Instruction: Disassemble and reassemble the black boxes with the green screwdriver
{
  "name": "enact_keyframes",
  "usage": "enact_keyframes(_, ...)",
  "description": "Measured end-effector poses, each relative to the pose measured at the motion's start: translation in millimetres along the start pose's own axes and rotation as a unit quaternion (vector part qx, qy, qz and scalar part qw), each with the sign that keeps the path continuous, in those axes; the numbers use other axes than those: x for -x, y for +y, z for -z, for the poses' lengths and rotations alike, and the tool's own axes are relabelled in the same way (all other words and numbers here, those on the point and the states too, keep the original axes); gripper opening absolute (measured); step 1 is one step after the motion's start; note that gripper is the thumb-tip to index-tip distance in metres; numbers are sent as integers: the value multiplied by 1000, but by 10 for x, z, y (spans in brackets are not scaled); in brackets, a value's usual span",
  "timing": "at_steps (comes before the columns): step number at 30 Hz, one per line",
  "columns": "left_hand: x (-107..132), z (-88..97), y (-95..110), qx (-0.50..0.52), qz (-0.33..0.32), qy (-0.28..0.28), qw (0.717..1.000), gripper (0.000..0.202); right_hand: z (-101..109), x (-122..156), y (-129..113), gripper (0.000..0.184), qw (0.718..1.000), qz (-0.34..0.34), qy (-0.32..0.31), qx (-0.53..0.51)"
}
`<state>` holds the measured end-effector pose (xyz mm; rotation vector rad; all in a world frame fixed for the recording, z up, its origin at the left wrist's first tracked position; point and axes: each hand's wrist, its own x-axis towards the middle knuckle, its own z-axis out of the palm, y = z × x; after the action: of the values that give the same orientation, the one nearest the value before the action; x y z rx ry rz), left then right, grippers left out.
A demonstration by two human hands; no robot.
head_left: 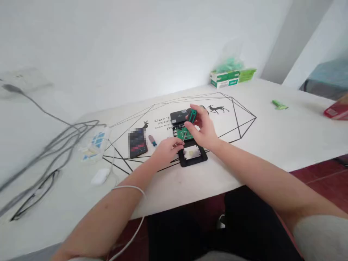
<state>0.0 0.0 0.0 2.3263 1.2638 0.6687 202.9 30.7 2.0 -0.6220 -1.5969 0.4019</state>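
Note:
My right hand (202, 127) is wrapped round the green and black handle of a screwdriver (192, 116), tilted with its thin shaft pointing down. Low on that shaft, the fingers of my left hand (172, 146) are pinched together; whether they also hold a small part is hidden. Beneath both hands is a green circuit board (179, 132), partly covered by the fingers. Nearer to me lies an open black casing (201, 158) with a pale panel inside. Behind the board sits a black device part (179, 116), its right end partly behind my right hand.
Left of my hands lie a small screwdriver (152, 140) and a dark phone (137, 143). Farther left are a plastic case (95, 145), a white charger (100, 176) and grey cables (61, 145). Green-white boxes (224, 78) stand by the wall; a green razor-shaped item (279, 105) lies right.

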Motion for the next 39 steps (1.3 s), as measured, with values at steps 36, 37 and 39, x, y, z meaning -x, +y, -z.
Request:
enact_keyframes(36,27,12,-36,-160,-109,-19,981,11,56,-20,-196,48,984,-10,-147,-98)
enact_keyframes(37,24,10,-33,-166,-109,-23,980,11,47,-11,-215,46,983,0,-157,-96)
enact_keyframes(39,19,7,-28,-175,-108,-26,978,10,32,2,-241,45,982,20,-167,-85)
